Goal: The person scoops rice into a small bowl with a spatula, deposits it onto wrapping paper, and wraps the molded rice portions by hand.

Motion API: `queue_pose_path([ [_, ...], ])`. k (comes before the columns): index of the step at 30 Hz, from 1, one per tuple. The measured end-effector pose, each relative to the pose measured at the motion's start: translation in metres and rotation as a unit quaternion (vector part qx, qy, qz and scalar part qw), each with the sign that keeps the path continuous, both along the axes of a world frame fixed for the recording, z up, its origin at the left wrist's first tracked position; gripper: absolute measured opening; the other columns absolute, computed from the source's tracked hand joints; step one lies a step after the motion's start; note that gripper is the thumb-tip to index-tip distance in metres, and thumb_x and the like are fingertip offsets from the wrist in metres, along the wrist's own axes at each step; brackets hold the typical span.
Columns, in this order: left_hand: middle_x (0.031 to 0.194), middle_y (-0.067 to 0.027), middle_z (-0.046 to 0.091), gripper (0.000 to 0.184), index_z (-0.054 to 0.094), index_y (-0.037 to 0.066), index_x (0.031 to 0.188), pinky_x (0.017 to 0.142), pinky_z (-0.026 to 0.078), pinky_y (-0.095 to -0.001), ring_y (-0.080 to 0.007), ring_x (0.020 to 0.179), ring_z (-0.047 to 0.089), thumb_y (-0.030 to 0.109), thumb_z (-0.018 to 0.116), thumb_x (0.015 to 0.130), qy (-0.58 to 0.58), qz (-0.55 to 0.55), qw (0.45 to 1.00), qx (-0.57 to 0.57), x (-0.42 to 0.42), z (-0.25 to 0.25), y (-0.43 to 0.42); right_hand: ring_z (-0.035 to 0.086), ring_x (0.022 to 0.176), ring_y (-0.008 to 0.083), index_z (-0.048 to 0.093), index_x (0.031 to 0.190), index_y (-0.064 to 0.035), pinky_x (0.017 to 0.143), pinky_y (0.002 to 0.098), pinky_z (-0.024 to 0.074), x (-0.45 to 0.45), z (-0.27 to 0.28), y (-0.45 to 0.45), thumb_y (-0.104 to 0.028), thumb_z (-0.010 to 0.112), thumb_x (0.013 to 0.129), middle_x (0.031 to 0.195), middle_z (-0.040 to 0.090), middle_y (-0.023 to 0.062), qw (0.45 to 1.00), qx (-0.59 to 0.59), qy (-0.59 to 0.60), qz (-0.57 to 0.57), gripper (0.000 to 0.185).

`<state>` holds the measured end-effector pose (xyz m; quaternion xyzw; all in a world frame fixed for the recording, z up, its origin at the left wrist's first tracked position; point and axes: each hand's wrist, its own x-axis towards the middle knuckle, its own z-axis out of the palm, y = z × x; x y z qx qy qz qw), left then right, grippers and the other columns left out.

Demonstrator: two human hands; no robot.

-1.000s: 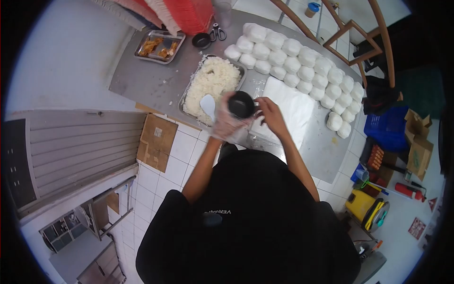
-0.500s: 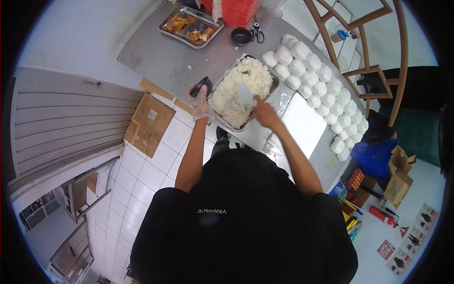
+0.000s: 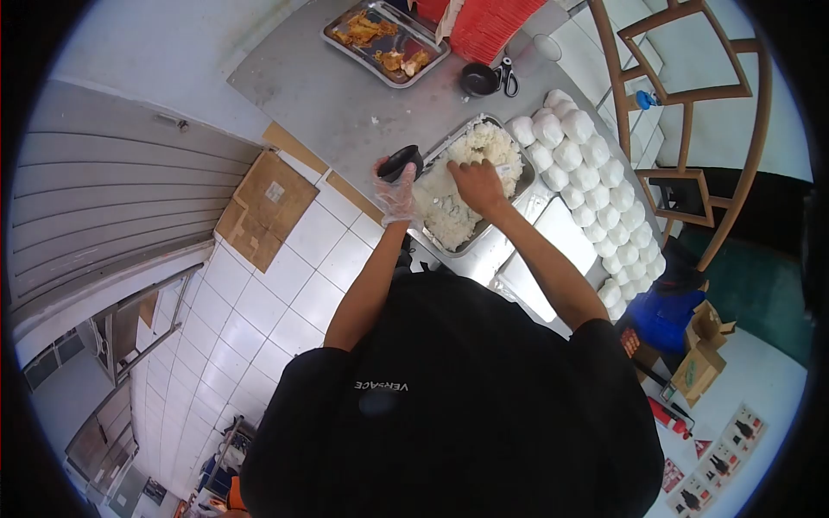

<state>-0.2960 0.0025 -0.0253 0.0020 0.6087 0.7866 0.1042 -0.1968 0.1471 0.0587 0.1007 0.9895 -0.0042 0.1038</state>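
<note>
My left hand [image 3: 396, 192], in a clear plastic glove, grips a small black bowl [image 3: 401, 163] beside the left edge of a metal tray [image 3: 528, 177] of white rice [image 3: 458, 226]. My bare right hand [image 3: 477, 185] is over the rice, its fingers closed round the handle of a white paddle [image 3: 503, 172]; the paddle's blade is mostly hidden. To the right of the tray lies a stack of white sheets [image 3: 557, 250]. Rows of white wrapped balls [image 3: 596, 177] stand beyond the sheets.
A metal tray of fried food [image 3: 399, 76] stands at the back of the grey table [image 3: 294, 78]. Near it are red containers [image 3: 488, 30], another black bowl [image 3: 479, 79], scissors [image 3: 508, 78] and a clear cup [image 3: 546, 47]. A brown frame [image 3: 686, 138] rises behind the table.
Both hands have parted from the black bowl they were both near. My left hand keeps the bowl left of the rice, while my right hand has moved onto the paddle. The view has turned.
</note>
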Motion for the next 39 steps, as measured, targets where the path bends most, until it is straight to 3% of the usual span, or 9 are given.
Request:
queue_pose_path([
  [6,0.115,-0.0138,0.055,0.069,0.046,0.003,0.125,0.094,0.046,-0.0348,-0.0234,0.106,0.056,0.029,0.085,0.074,0.032,-0.006,0.999,-0.003,0.000,-0.006,-0.001,0.069,0.082,0.0302,0.059,0.114,-0.0061,0.077,0.0426,0.0514,0.011,0.004,-0.025,-0.013,0.056,0.087,0.090,0.070,0.0155,0.985,-0.156,-0.025,-0.067,0.029],
  [11,0.116,-0.0145,0.055,0.072,0.045,0.002,0.127,0.094,0.047,-0.0351,-0.0236,0.106,0.057,0.029,0.086,0.074,0.002,-0.003,1.000,0.004,0.001,0.008,-0.005,0.066,0.076,0.0350,0.055,0.129,-0.0057,0.071,0.0400,0.0512,0.031,0.027,0.008,-0.020,0.060,0.091,0.083,0.068,0.0217,0.812,-0.505,-0.152,-0.249,0.041],
  [16,0.117,-0.0143,0.055,0.074,0.043,0.003,0.128,0.094,0.046,-0.0345,-0.0230,0.108,0.056,0.030,0.086,0.073,-0.006,-0.031,0.999,0.012,0.003,0.012,-0.019,0.065,0.088,0.0352,0.054,0.133,-0.0113,0.073,0.0441,0.0514,0.047,0.051,-0.001,-0.013,0.056,0.090,0.096,0.066,0.0155,0.971,-0.212,-0.036,-0.101,0.043],
  [20,0.117,-0.0136,0.055,0.074,0.043,0.003,0.128,0.095,0.046,-0.0341,-0.0224,0.108,0.056,0.031,0.086,0.074,0.021,-0.049,0.998,0.024,0.004,-0.009,-0.004,0.061,0.106,0.0356,0.054,0.132,-0.0119,0.090,0.0477,0.0497,0.033,0.055,-0.034,-0.004,0.052,0.084,0.107,0.064,0.0174,0.944,-0.236,-0.184,-0.136,0.049],
  [24,0.117,-0.0130,0.055,0.074,0.044,0.004,0.127,0.094,0.046,-0.0345,-0.0223,0.106,0.055,0.035,0.085,0.074,-0.049,-0.047,0.997,0.043,-0.002,0.004,-0.018,0.061,0.105,0.0358,0.064,0.117,-0.0054,0.091,0.0445,0.0498,0.075,0.019,0.037,-0.011,0.052,0.087,0.119,0.062,0.0189,0.974,-0.198,-0.086,-0.064,0.033],
  [26,0.116,-0.0128,0.054,0.073,0.044,0.005,0.126,0.094,0.046,-0.0347,-0.0221,0.106,0.055,0.036,0.084,0.075,-0.056,-0.053,0.996,0.049,0.000,-0.003,-0.016,0.062,0.102,0.0356,0.067,0.104,-0.0013,0.088,0.0436,0.0496,0.084,-0.004,0.043,-0.018,0.052,0.090,0.112,0.064,0.0210,0.946,-0.253,-0.202,-0.030,0.026],
  [32,0.114,-0.0119,0.054,0.069,0.045,0.005,0.124,0.093,0.045,-0.0351,-0.0220,0.104,0.054,0.038,0.083,0.076,-0.040,-0.041,0.998,0.000,0.006,0.004,-0.005,0.062,0.064,0.0307,0.062,0.084,0.0019,0.064,0.0411,0.0476,0.061,-0.017,-0.009,-0.021,0.052,0.094,0.069,0.061,0.0187,0.894,-0.403,-0.029,-0.194,0.026],
  [35,0.114,-0.0118,0.054,0.070,0.046,0.005,0.123,0.094,0.045,-0.0355,-0.0226,0.105,0.054,0.040,0.083,0.075,-0.027,-0.051,0.998,0.004,0.006,-0.003,-0.004,0.064,0.077,0.0364,0.064,0.088,0.0030,0.074,0.0445,0.0485,0.043,-0.015,-0.023,-0.022,0.053,0.091,0.079,0.063,0.0241,0.849,-0.469,-0.035,-0.241,0.028],
  [39,0.112,-0.0118,0.055,0.072,0.047,0.005,0.121,0.092,0.047,-0.0363,-0.0234,0.103,0.056,0.040,0.085,0.072,0.009,-0.028,0.999,-0.038,0.011,0.008,-0.002,0.059,0.059,0.0193,0.061,0.085,0.0027,0.059,0.0350,0.0468,0.046,-0.022,-0.027,-0.026,0.053,0.096,0.065,0.060,0.0131,0.786,-0.547,-0.033,-0.284,0.032],
])
